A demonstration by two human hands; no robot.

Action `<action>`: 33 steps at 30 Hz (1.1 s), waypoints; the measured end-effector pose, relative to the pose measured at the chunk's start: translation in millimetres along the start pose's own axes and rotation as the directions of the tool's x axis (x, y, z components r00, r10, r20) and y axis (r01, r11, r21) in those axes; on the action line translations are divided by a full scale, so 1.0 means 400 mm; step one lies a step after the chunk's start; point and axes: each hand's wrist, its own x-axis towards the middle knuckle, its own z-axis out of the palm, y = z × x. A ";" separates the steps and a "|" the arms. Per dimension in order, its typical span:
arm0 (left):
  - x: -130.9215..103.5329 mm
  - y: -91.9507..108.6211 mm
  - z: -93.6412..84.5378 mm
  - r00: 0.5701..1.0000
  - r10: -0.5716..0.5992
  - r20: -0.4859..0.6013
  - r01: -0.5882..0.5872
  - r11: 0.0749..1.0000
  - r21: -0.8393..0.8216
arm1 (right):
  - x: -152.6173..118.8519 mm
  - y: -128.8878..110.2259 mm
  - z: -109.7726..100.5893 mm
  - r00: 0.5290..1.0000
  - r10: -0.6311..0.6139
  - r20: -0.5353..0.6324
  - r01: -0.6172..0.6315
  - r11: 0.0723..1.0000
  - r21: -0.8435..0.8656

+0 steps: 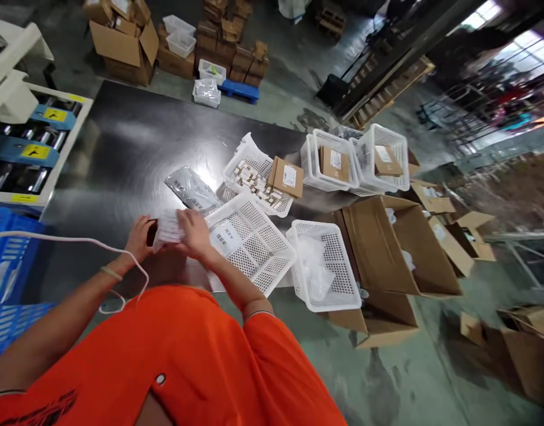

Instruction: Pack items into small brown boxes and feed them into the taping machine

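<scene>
Near the front edge of the dark table, my left hand grips the left side of a small whitish package, which looks wrapped and is slightly blurred. My right hand is closed on the package's other side. A brown edge shows between the package and my left fingers. Just beyond my hands lie grey plastic bags with dark print. Close to my right forearm sits a white perforated basket with a printed clear bag in its left end.
Another basket holds small whitish pieces and a brown flat box. A basket with clear plastic and open cartons stand right. Stacked baskets stand behind. A white cord crosses left, near blue crates and a roller conveyor.
</scene>
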 end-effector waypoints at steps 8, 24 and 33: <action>-0.004 -0.009 0.001 0.998 0.049 -0.030 -0.053 0.988 -0.143 | 0.115 -0.013 0.107 0.987 -0.002 0.164 -0.009 0.998 0.066; -0.004 -0.046 0.033 0.995 0.095 0.020 -0.095 0.995 0.003 | -0.129 0.357 0.086 0.393 0.900 0.186 -0.904 0.416 -0.101; -0.009 -0.087 0.063 0.964 0.181 -0.196 -0.212 0.965 -0.153 | -0.062 0.226 -0.021 0.798 0.574 -0.181 -0.580 0.814 0.026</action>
